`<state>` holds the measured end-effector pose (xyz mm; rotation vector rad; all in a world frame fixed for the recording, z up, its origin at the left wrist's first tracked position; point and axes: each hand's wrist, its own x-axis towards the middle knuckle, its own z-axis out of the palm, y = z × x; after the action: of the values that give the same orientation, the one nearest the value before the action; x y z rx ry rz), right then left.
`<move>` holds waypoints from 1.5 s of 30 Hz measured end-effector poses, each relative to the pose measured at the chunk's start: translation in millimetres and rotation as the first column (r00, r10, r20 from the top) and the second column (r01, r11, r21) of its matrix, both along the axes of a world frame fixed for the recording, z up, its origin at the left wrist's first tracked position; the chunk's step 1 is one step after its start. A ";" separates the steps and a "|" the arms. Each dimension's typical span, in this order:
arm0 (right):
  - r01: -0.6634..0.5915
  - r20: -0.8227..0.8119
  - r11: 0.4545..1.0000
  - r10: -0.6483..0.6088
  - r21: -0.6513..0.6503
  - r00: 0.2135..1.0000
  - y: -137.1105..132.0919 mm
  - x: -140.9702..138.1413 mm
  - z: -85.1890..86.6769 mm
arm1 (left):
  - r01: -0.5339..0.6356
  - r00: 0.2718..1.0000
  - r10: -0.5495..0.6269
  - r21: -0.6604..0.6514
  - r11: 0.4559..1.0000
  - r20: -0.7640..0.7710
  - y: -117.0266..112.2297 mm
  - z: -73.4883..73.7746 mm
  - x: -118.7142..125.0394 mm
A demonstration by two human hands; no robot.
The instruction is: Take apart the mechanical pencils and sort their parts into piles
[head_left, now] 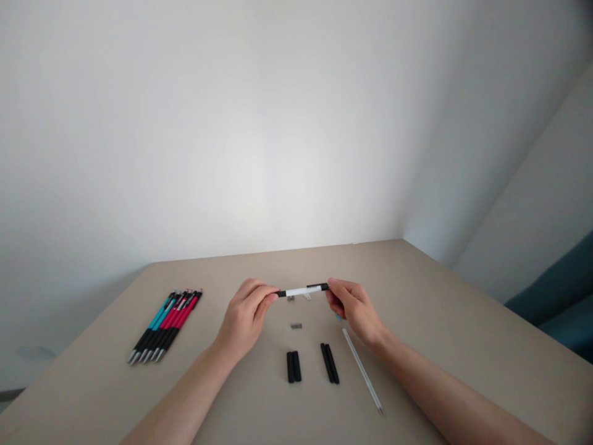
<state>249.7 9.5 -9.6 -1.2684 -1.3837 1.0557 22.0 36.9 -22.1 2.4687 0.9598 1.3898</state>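
A white pen with black ends (299, 291) is held level above the table between my two hands. My left hand (248, 312) pinches its black left end, and my right hand (353, 306) grips the black end with the clip. Below, small metal pieces (296, 326) lie on the table. Nearer to me are two short black tubes (293, 367), a pair of longer, thinner black tubes (330, 363), and thin white refills (364, 372) beside my right forearm. A bit of something light blue shows under my right hand, mostly hidden.
Several pens with turquoise and red barrels (167, 324) lie side by side on the left of the beige table (222, 402). A white wall (264, 123) rises behind the table. Teal fabric (556, 303) hangs at the right edge.
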 end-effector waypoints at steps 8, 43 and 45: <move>0.026 0.005 1.000 -0.026 -0.012 1.000 1.3 -0.9 -0.8 | 0.015 1.000 -0.015 -0.002 1.000 0.003 1.1 -0.2 -0.4; -0.102 0.037 0.992 0.105 -0.076 0.994 -0.6 -2.8 -5.1 | -0.184 0.957 0.200 0.095 0.978 -0.211 2.1 3.8 -2.6; -0.076 0.005 0.994 0.077 -0.080 0.997 0.9 -2.4 -6.1 | -0.170 0.959 0.184 0.081 0.982 -0.216 1.0 4.7 -2.8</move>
<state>247.3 10.4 -15.7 -1.2869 -1.4180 1.1700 19.2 37.9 -17.4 2.6862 1.2296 1.2244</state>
